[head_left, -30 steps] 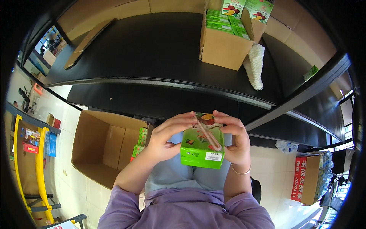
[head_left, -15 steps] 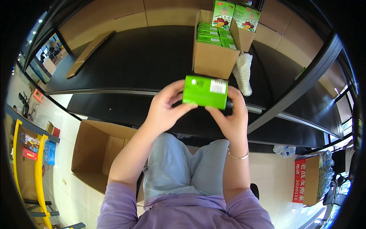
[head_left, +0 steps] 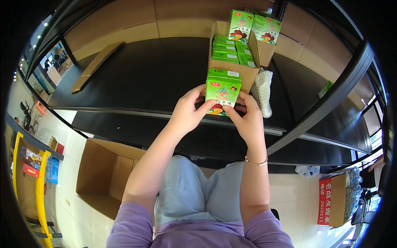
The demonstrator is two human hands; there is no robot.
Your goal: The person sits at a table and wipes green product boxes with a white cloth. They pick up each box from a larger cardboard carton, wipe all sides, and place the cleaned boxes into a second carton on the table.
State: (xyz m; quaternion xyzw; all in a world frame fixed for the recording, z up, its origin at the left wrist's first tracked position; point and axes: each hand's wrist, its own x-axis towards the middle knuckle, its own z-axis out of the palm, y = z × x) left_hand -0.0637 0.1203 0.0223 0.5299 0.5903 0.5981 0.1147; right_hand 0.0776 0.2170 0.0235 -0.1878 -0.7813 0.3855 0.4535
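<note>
Between my two hands is a small green carton [head_left: 222, 89] with fruit pictured on its front, held upright over the front edge of the black shelf. My left hand [head_left: 189, 108] grips its left side, thumb on the front face. On the other side my right hand [head_left: 247, 115] grips it the same way. Just behind stands an open cardboard box [head_left: 240, 74] packed with several green cartons [head_left: 225, 57] lying in it. One more green carton [head_left: 241, 25] stands upright at its back.
Another box with green cartons [head_left: 266, 29] stands behind. White bubble wrap [head_left: 262, 93] lies right of the box, a cardboard strip [head_left: 97, 68] on the shelf's left. A slanted black post [head_left: 318, 101] rises at right. An open empty carton [head_left: 95, 177] sits on the floor at left.
The carton has been tipped so its pictured front faces me instead of its barcode side, and it sits slightly closer to the open box. Both hands moved with it.
</note>
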